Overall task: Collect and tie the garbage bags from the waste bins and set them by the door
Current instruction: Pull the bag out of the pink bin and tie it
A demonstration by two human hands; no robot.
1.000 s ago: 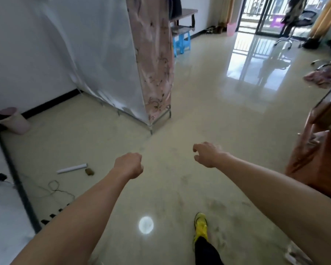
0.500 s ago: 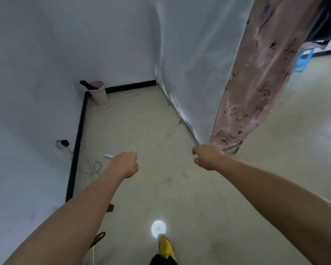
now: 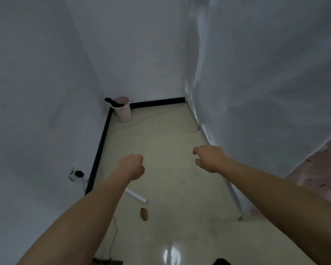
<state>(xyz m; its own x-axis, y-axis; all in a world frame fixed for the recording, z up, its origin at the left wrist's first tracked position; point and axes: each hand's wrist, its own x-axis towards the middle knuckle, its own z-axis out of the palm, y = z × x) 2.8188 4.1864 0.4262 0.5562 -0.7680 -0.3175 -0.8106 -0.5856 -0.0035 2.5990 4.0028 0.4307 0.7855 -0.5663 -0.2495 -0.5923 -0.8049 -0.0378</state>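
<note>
The small pink plastic waste bin (image 3: 123,109) with its black garbage bag (image 3: 112,102) sits far off in the floor corner. The left hand (image 3: 132,166) is a closed, empty fist, and the right hand (image 3: 208,157) is loosely curled and empty too. I think the person is walking over; next they must reach the bin and lift the bag.

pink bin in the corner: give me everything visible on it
The pink bin is a small, round bucket of what looks like plastic, tapering toward its base. It stands upright on the floor in the far corner, by the black baseboard. A black bag lines its rim, one end sticking out leftward. Contents not visible; neither hand touches it.
</note>
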